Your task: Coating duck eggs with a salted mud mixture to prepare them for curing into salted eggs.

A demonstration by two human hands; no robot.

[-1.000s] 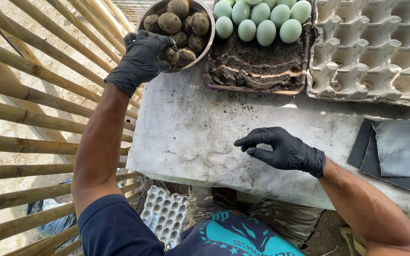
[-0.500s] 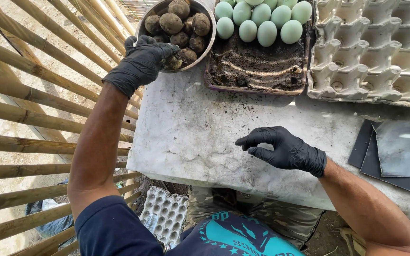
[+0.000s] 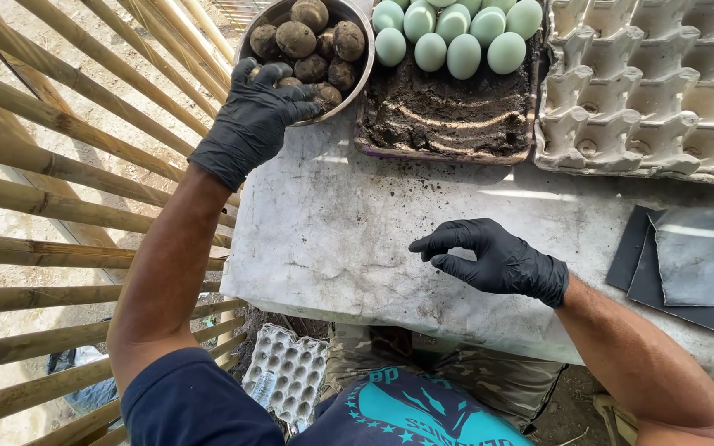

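Here, left hand point(image 3: 258, 116) fingers curl over a muddy egg point(image 3: 324, 97); right hand point(image 3: 493, 260) half-open, empty.

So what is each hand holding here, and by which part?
Left hand reaches into the metal bowl onto mud-coated eggs; a grip cannot be told. Right hand holds nothing.

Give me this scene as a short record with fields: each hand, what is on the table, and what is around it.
left hand: black-gloved left hand reaches into the metal bowl, fingers on the mud-coated eggs
right hand: black-gloved right hand hovers over the white table, holding nothing, fingers curled
tray: muddy tray with clean pale green eggs at its far end
carton: empty grey egg carton at right
sheets: dark sheets near right edge
surroundings: bamboo slats at left
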